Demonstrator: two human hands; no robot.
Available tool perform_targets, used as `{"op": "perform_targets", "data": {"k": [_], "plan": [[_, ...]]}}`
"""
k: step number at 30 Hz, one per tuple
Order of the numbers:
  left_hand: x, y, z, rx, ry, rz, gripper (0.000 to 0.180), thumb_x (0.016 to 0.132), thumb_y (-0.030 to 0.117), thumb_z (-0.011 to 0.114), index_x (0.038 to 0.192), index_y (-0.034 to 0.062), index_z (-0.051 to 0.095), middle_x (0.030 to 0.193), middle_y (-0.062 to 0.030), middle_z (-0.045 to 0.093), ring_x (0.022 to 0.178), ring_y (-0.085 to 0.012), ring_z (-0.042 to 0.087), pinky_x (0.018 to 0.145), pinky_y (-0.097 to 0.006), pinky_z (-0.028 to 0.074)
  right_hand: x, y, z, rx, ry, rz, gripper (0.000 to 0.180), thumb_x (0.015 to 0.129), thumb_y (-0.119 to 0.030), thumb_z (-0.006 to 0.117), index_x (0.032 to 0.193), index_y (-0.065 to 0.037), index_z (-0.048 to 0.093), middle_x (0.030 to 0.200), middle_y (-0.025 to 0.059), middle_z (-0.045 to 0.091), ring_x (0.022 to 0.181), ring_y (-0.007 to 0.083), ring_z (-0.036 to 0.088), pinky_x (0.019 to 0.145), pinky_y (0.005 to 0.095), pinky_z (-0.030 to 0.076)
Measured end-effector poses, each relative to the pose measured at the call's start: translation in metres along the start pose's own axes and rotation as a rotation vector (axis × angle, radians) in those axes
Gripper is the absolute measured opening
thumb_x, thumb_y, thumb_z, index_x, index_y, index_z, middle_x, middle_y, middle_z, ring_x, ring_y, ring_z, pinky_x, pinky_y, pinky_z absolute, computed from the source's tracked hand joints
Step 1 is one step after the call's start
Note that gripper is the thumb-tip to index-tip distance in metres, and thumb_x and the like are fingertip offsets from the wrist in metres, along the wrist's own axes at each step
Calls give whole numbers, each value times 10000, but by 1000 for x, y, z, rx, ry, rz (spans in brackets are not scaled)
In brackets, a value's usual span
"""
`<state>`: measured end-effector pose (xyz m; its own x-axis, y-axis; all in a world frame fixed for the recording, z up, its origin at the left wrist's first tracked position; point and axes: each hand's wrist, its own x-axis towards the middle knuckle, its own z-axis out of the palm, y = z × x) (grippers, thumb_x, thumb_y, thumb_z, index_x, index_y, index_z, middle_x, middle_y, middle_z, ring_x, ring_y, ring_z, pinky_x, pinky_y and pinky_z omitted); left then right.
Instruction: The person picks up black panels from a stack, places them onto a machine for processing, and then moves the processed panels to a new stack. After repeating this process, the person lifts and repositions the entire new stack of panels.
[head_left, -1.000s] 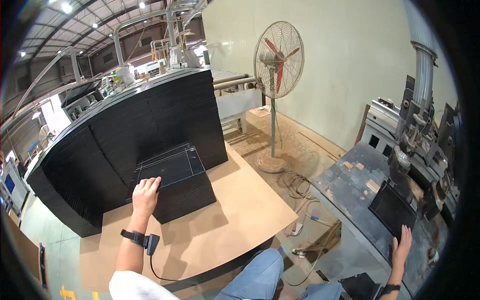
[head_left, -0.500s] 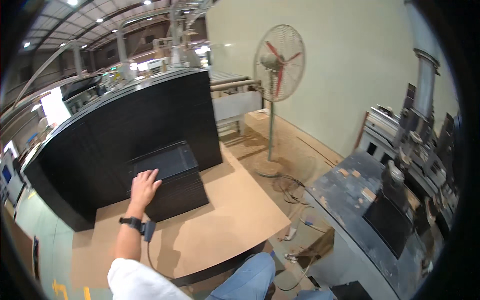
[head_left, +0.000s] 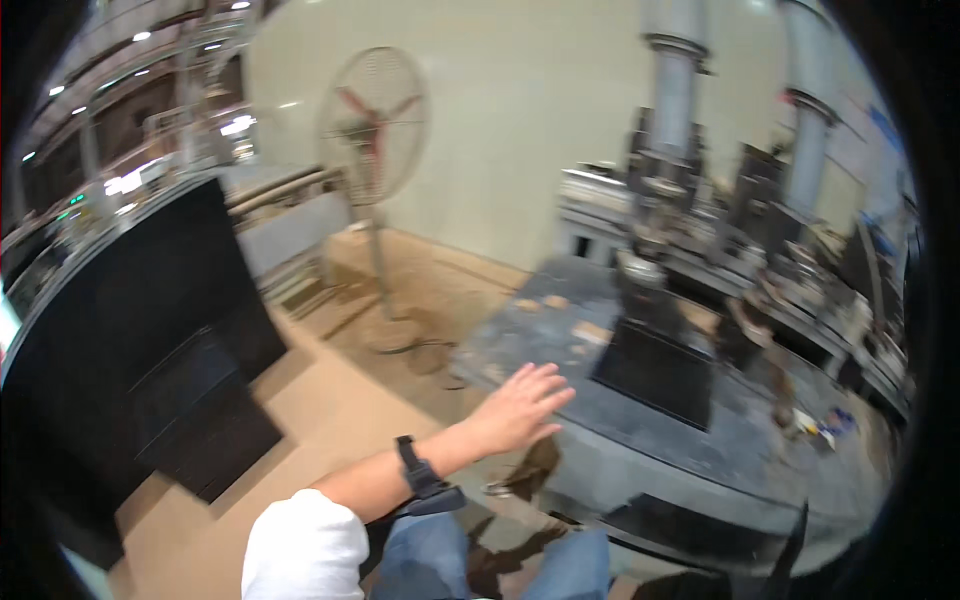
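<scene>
Fingers [head_left: 545, 385] of the left hand [head_left: 515, 410] were spread and held nothing; the hand had left the black tray [head_left: 195, 385] on the stack and swung toward the grey table [head_left: 560, 340]. Right hand was out of view.

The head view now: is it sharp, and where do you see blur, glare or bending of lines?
Head view: smeared by motion throughout; the left hand, fingers spread and empty, the standing fan and the black stacks are all soft. Ceiling lamps glare at upper left. The grey columns bend toward the dark round rim. The right hand is out of view.
</scene>
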<state>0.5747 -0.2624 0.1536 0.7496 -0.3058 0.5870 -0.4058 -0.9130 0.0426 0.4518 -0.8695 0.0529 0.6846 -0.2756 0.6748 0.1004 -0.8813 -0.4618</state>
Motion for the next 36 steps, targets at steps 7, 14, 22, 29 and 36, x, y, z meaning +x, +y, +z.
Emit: {"op": "perform_targets", "data": {"k": [7,14,22,29,36], "plan": [[117,36,189,-57,-181,-217,802,853,627,490,1378,26,408,1421,-158,398,1362,-330,290,1105,-541,209,127,-146,54,149,-184,-580,396,652,73,506,1014,-5,647,1051,167,663,1036,374,619,935,443,466],[15,71,102,13,-251,70,487,689,240,668,1144,92,574,1099,-109,554,1069,-290,511,883,-374,439,171,-209,206,139,-249,-840,372,717,7,582,1063,-112,653,1059,73,673,990,278,644,887,422,511],[-167,73,-126,346,31,146,184,731,116,662,912,146,668,876,4,611,762,-169,583,669,-269,482,205,-208,343,109,-661,-763,522,776,-323,679,1224,-75,574,1310,129,541,1248,312,466,1053,408,366],[-270,93,-279,1135,24,-507,250,719,82,637,964,102,678,954,-41,644,862,-218,602,671,-335,458,201,-218,357,202,-679,-712,456,778,-132,658,1211,-20,572,1293,149,553,1247,361,458,1047,425,364],[-356,17,-332,1246,-12,-930,408,745,108,651,1151,115,623,966,-36,618,928,-227,563,775,-339,461,178,-249,313,143,-649,-605,637,795,-89,636,1389,-71,406,1422,152,411,1343,351,329,1103,439,275]]}}
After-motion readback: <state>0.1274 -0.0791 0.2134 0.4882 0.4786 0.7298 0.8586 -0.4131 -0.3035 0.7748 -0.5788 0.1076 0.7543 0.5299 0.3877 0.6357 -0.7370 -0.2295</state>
